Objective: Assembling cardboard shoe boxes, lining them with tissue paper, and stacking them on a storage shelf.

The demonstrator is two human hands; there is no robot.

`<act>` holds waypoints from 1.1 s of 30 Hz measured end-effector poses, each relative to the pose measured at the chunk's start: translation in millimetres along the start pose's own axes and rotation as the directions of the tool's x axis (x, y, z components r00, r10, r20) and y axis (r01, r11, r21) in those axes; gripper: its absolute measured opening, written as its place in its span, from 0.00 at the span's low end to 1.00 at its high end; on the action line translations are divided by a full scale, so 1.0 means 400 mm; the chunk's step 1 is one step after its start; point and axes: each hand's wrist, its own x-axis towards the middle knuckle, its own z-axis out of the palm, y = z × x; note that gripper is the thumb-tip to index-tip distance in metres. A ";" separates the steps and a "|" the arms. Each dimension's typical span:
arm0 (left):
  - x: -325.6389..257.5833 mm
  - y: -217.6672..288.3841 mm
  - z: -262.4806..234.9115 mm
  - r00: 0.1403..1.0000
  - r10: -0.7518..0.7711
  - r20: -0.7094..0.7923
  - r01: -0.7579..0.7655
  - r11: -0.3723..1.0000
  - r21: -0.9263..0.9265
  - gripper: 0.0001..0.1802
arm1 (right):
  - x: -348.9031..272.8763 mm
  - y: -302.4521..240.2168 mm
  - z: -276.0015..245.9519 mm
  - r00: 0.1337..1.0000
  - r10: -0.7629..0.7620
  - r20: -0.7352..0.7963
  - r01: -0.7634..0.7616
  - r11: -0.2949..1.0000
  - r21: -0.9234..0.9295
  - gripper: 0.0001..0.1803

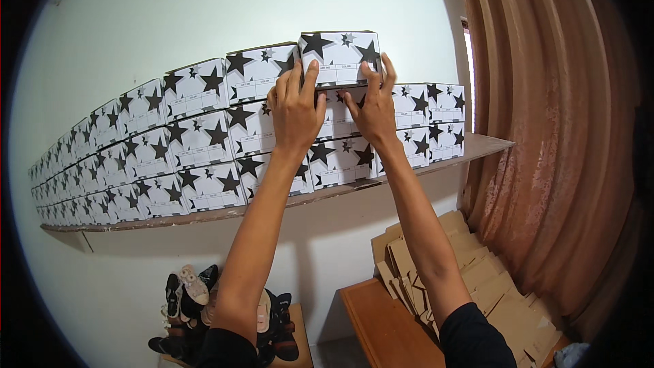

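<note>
A white shoebox (339,52) with black stars sits at the right end of the top row, one layer above the boxes to its right. My left hand (298,105) has its fingers on the front's lower left part. At the lower right corner, my right hand (374,107) grips the same box, its fingers reaching along the side. Both thumbs lie lower, in front of a middle-row shoebox (338,117) that the hands partly hide. Just left of the held box stands another star-printed shoebox (262,70).
Several matching boxes fill the long wall shelf (490,146) in stacked rows. Below are a pile of shoes (195,286), a wooden table (388,324) and flattened brown cardboard (504,289). A brown curtain (538,95) hangs at the right.
</note>
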 end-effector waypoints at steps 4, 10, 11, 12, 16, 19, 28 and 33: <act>-0.008 0.019 -0.005 0.997 0.029 -0.074 -0.025 0.998 0.058 0.36 | -0.003 -0.008 0.008 0.987 0.161 0.023 -0.162 0.958 0.236 0.35; -0.041 0.013 0.033 0.997 -0.009 0.083 -0.005 0.985 0.170 0.35 | -0.033 0.014 0.021 0.992 0.008 0.127 0.001 0.997 -0.074 0.29; -0.051 0.008 0.046 0.994 -0.021 0.108 0.001 0.982 0.188 0.36 | -0.048 0.020 0.026 0.992 0.007 0.126 0.004 0.996 -0.092 0.30; -0.058 0.007 0.047 0.994 -0.022 0.109 0.001 0.982 0.187 0.36 | -0.060 0.022 0.029 0.992 0.008 0.126 0.005 0.994 -0.108 0.31; -0.066 0.008 0.048 0.991 -0.018 0.136 -0.016 0.970 0.243 0.37 | -0.075 0.030 0.036 0.990 0.005 0.142 0.013 0.993 -0.121 0.33; -0.066 0.013 0.046 0.990 -0.029 0.141 -0.003 0.975 0.222 0.38 | -0.075 0.026 0.024 0.985 0.015 0.171 0.008 0.991 -0.132 0.33; -0.075 0.032 -0.009 0.986 -0.067 0.151 0.035 0.978 0.205 0.39 | -0.068 -0.032 -0.031 0.941 0.069 0.333 -0.008 0.983 -0.181 0.39; -0.154 0.148 -0.135 0.989 -0.081 0.125 0.115 0.948 -0.298 0.36 | -0.136 -0.082 -0.169 0.924 0.111 0.367 -0.122 0.993 0.005 0.44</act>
